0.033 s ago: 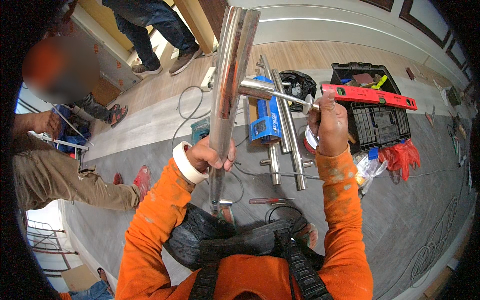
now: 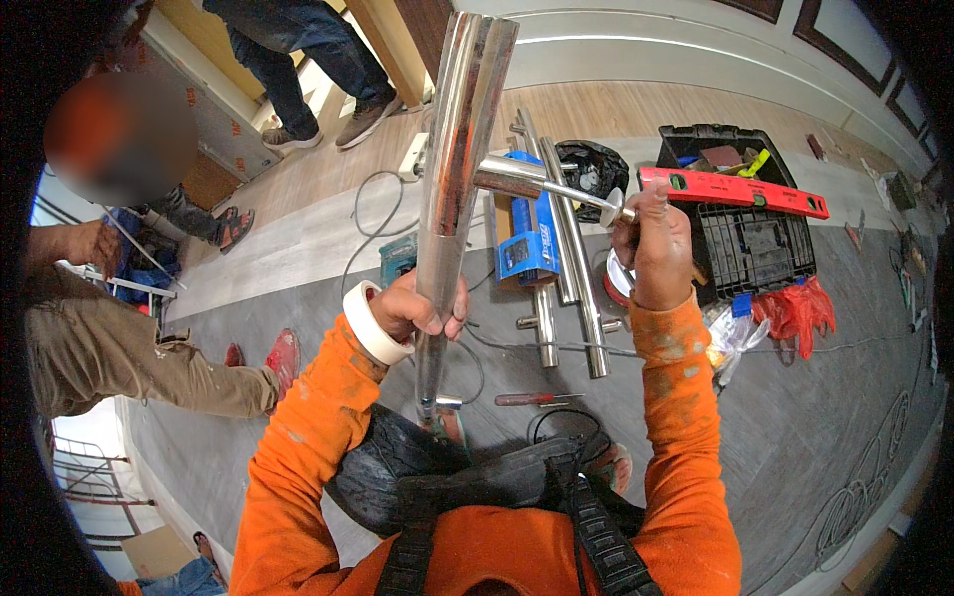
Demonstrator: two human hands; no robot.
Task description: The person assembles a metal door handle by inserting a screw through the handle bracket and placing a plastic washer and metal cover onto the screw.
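My left hand (image 2: 422,306) is wrapped round the lower part of a shiny metal tube (image 2: 459,149), which stands up before me with a short side post (image 2: 512,177). A cream roll of tape (image 2: 372,326) circles my left wrist. A thin metal rod (image 2: 576,194) with a round disc on it sticks out of the post to the right. My right hand (image 2: 654,253) closes its fingers on the rod's outer end, with the thumb pointing up. The exact fingertip contact is hidden.
More metal tubes (image 2: 586,298) lie on the floor by a blue box (image 2: 529,248). A red spirit level (image 2: 735,192) rests across a black toolbox (image 2: 760,248). A screwdriver (image 2: 522,399) lies near my knees. Cables cross the floor. At left sits a person in brown trousers (image 2: 129,348).
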